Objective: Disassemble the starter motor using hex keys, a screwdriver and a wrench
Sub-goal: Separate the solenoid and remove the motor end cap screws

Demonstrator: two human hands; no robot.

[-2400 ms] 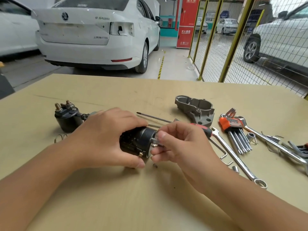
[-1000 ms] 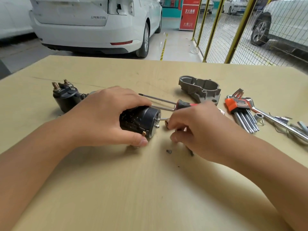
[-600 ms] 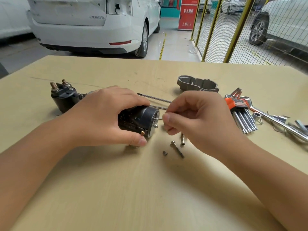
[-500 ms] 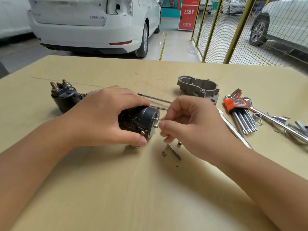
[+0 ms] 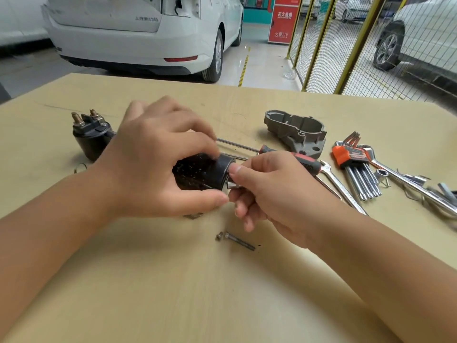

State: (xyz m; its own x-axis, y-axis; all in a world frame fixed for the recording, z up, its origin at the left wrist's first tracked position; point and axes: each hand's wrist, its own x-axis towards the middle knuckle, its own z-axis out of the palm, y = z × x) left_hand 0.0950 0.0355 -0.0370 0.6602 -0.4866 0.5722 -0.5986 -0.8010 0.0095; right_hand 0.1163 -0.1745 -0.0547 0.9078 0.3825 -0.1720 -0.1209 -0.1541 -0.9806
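The left hand (image 5: 153, 164) is curling over the dusty black cylindrical motor body (image 5: 197, 173), its grip wrapping it just above the tan wooden desk (image 5: 173, 280). The right hand (image 5: 269, 194) is pinching the motor's silver end cap (image 5: 232, 184). Beyond, a red cabinet (image 5: 283, 19) is reading "110".

We see a bright picture lit by soft daylight. The light looks as if it comes from the far side, where the shiny floor (image 5: 259, 63) glows white. The table (image 5: 173, 280) is evenly lit, with only pale, fuzzy shadows under the arms near its front edge. Small bright glints sit on the metal tools (image 5: 363, 179) by the table's right edge. The left hand (image 5: 158, 167) looks a little smeared at its fingertips. The wide lens bends things: the table's far edge curves, and the fence posts (image 5: 356, 45) lean. The corners look softer.
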